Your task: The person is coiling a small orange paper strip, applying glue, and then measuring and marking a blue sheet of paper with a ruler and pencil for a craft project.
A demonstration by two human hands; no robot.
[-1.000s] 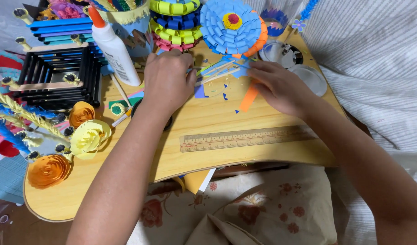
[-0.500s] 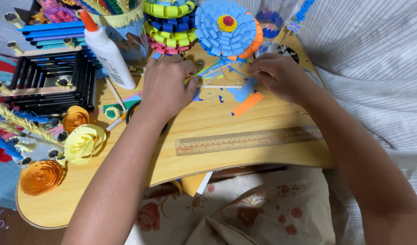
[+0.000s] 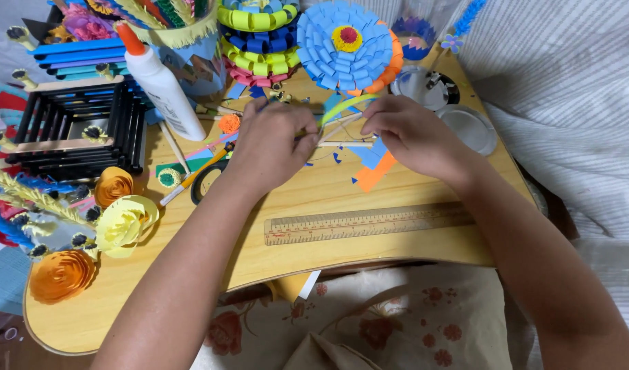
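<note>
Both my hands rest on a wooden lap table. My left hand is closed, pinching thin wooden sticks and a green paper strip that lie between the hands. My right hand is curled over the other end of the same sticks and strip, with blue and orange paper scraps under it. A large blue paper flower with a yellow and red centre stands just behind the hands.
A wooden ruler lies near the front edge. A white glue bottle, scissors, a black stick-built box, yellow and orange paper roses sit left. Metal lids lie right.
The camera view shifted slightly. My right hand moved left and closer to my left hand, over the sticks. The orange and blue scraps lie nearer the right hand.
</note>
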